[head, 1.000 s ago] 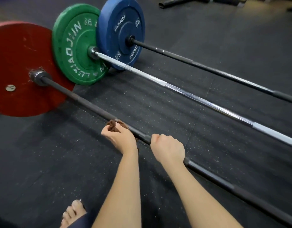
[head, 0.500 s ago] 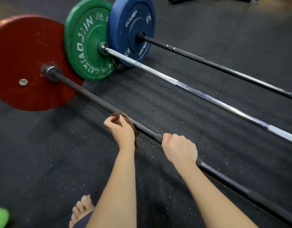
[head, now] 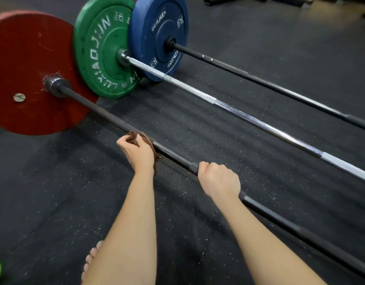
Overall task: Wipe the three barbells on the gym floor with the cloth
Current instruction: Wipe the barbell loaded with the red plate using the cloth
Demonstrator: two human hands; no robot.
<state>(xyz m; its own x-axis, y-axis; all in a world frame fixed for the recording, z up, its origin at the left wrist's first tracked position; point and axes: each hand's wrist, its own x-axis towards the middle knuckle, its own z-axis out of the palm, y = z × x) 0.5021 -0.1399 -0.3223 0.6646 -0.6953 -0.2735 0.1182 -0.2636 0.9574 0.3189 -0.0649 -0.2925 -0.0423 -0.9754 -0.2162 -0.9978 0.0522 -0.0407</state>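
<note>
Left hand (head: 136,154): pinches brown cloth (head: 133,134) on black barbell (head: 177,158).
Right hand (head: 219,179): grips it.
Risk: bunched cloth could slip.

On the floor (head: 198,124) lie three bars side by side, plates (head: 33,58) at their left ends: nearest bar (head: 99,112), middle bar (head: 259,124) behind, far bar (head: 280,89) rearmost

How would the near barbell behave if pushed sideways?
Probably rolls: its round red plate stands on edge on the floor. Likely stiff and heavy, a straight metal shaft. The right hand gripping it may steady it.
</note>
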